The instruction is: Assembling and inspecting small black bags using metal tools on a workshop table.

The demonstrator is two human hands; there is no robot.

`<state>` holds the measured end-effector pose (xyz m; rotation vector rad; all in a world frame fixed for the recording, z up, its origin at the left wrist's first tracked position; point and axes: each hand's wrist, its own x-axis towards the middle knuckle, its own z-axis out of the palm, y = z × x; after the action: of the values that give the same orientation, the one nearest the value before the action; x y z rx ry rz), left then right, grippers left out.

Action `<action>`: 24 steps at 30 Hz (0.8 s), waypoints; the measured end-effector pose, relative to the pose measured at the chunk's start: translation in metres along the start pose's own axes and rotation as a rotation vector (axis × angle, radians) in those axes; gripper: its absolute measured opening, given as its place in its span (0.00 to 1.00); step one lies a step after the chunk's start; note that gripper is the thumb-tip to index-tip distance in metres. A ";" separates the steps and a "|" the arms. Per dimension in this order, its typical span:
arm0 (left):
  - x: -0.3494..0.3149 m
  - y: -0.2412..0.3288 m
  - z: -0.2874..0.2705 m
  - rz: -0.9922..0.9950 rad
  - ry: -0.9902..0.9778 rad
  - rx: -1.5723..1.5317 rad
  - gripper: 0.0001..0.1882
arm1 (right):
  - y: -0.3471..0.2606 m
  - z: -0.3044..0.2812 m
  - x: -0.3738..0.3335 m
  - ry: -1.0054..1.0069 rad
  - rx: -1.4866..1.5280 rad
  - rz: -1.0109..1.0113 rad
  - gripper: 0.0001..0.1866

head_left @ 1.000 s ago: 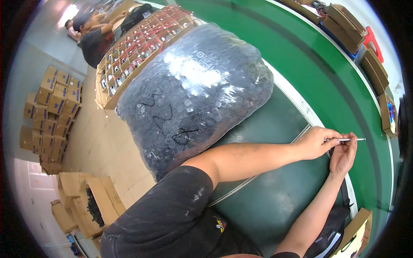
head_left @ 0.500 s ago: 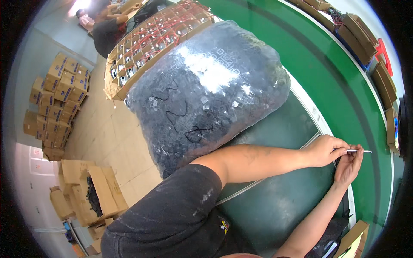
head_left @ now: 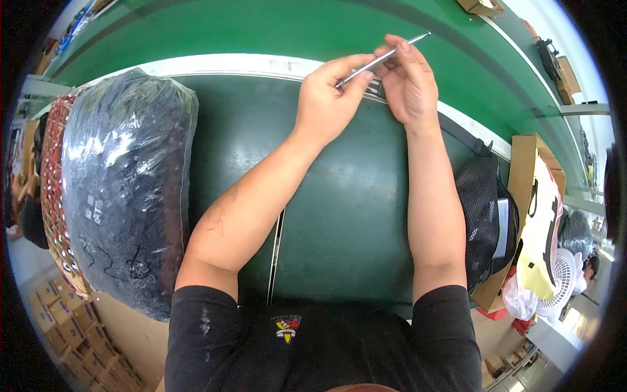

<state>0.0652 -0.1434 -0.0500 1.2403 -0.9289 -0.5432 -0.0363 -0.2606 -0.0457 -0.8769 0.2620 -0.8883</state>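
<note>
A thin silver telescopic antenna [head_left: 416,39] with a small knob at its far tip slants up to the right, held over the belt's far edge. My left hand [head_left: 328,98] is closed round its thicker near end, pinching it between thumb and fingers. Farther along the rod, my right hand [head_left: 411,85] has its fingertips closed at the shaft, palm turned to the left; part of the grip is hidden behind the fingers. Both forearms reach forward over the dark green work surface [head_left: 346,215].
On the left sits a big clear plastic bag of black parts [head_left: 130,189], beside a partitioned carton with red wires [head_left: 55,176]. At right are a black mesh bag [head_left: 480,209] and a cardboard box [head_left: 522,157]. A bright green strip [head_left: 261,29] runs beyond the pale rail.
The view has swung to the right, so the plastic bag now lies at the left edge and my hands near the top centre. Both hands stay at the antenna.
</note>
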 end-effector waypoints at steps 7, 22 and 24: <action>0.000 0.001 -0.001 0.015 0.015 -0.006 0.13 | 0.000 0.001 0.000 -0.028 -0.019 0.006 0.15; 0.000 -0.003 0.000 -0.062 -0.029 0.001 0.14 | -0.001 -0.004 0.001 -0.061 0.014 0.005 0.15; 0.000 -0.002 -0.001 -0.040 -0.031 -0.007 0.14 | -0.001 -0.004 0.002 -0.055 0.019 0.008 0.15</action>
<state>0.0667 -0.1433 -0.0515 1.2492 -0.9285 -0.5987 -0.0378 -0.2641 -0.0472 -0.8811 0.2090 -0.8563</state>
